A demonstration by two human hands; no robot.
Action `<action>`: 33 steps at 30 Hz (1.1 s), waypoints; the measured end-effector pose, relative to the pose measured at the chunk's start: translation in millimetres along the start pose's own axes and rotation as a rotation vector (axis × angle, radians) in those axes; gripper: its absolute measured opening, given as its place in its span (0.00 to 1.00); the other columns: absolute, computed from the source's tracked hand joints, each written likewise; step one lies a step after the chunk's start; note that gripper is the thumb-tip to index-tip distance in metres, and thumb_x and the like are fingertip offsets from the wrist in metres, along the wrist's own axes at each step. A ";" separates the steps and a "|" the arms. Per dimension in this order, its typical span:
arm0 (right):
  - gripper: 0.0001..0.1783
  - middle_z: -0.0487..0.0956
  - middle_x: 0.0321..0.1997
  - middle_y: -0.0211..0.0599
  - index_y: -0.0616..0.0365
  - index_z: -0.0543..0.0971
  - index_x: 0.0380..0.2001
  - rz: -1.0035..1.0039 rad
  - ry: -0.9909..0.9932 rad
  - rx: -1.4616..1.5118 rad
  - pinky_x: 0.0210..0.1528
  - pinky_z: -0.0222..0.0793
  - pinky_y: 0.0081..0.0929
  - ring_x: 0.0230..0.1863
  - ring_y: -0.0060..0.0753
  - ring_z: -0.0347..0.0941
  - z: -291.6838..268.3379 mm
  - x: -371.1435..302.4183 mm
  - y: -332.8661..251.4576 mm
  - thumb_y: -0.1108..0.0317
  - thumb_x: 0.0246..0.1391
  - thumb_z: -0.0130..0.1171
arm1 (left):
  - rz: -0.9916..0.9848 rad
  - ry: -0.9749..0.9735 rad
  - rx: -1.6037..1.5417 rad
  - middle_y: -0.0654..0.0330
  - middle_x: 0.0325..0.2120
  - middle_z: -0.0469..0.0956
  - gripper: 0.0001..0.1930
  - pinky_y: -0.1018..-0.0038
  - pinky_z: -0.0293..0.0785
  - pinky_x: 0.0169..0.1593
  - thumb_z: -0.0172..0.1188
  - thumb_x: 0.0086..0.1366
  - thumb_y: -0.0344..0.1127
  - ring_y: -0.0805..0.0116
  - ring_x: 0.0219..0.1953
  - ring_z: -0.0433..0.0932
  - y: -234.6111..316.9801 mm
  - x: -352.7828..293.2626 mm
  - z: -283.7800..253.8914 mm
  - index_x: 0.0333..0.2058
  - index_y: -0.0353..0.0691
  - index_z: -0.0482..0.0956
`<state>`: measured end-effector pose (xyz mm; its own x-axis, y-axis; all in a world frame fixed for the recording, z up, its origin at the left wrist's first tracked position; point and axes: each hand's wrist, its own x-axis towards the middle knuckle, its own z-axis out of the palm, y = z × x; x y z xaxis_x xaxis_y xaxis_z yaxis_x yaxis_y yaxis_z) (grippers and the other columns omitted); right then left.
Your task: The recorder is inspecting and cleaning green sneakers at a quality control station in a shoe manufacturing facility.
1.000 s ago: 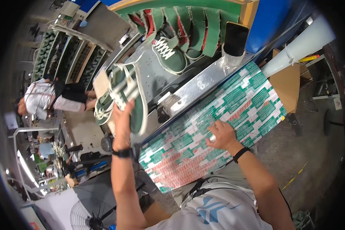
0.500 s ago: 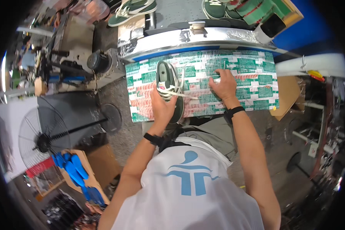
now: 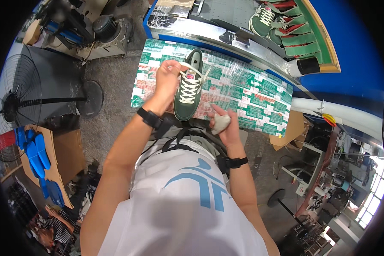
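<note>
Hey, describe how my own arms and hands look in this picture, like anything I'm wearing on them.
Your left hand and right hand are ungloved. The left wristband and right wristband are both black. No sleeves cover your forearms.

Left fingers pinch together, right fingers curl, both forearms extended forward.

Matt, suede-like, looked so on the green shoe, woven in the laces! Shone, glossy plastic, across the tape-covered board; glinted like creased foil along the bench edge. Seemed matt, perhaps chalky, on the pale lump.
</note>
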<state>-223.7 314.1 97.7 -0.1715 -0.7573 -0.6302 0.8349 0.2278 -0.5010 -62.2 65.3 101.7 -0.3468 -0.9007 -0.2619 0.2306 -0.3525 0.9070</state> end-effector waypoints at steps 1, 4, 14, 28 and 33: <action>0.40 0.85 0.53 0.51 0.64 0.72 0.74 -0.011 -0.078 0.011 0.49 0.76 0.35 0.41 0.37 0.79 15.1 -1.0 0.6 0.43 0.75 0.47 | -0.166 0.063 -0.089 0.60 0.39 0.88 0.04 0.73 0.79 0.48 0.59 0.80 0.31 0.71 0.41 0.82 4.0 10.4 -6.2 0.48 0.39 0.81; 0.40 0.85 0.51 0.45 0.65 0.72 0.74 -0.491 -0.054 -0.967 0.45 0.79 0.38 0.40 0.38 0.80 66.4 6.8 3.7 0.53 0.67 0.66 | -0.331 -0.097 -0.049 0.59 0.42 0.87 0.09 0.75 0.78 0.48 0.58 0.78 0.32 0.72 0.42 0.82 27.3 53.8 -53.5 0.49 0.37 0.84; 0.49 0.80 0.43 0.48 0.71 0.72 0.72 -0.922 -0.006 -1.724 0.46 0.79 0.45 0.42 0.55 0.81 134.5 35.7 8.0 0.55 0.51 0.76 | 0.348 -0.357 0.704 0.42 0.65 0.80 0.39 0.60 0.76 0.68 0.78 0.65 0.40 0.44 0.65 0.80 25.0 87.4 -25.5 0.71 0.36 0.74; 0.39 0.83 0.46 0.56 0.66 0.78 0.63 -0.592 -0.439 -1.394 0.50 0.79 0.51 0.47 0.60 0.83 166.7 5.4 62.3 0.53 0.53 0.72 | 0.070 -0.711 0.853 0.51 0.63 0.81 0.39 0.70 0.83 0.32 0.73 0.70 0.35 0.64 0.43 0.86 37.1 98.1 1.7 0.77 0.44 0.68; 0.46 0.81 0.45 0.50 0.71 0.73 0.70 -0.783 -0.043 -1.517 0.47 0.79 0.48 0.46 0.55 0.82 129.3 -5.7 26.8 0.55 0.52 0.73 | 0.003 -0.669 0.843 0.44 0.61 0.84 0.43 0.62 0.79 0.65 0.78 0.66 0.47 0.51 0.62 0.83 30.8 92.9 5.9 0.74 0.38 0.70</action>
<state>-132.7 245.3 164.6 -0.2331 -0.9721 0.0253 -0.6493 0.1362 -0.7482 -92.7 -27.7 107.3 -0.8332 -0.4891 -0.2578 -0.3804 0.1686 0.9093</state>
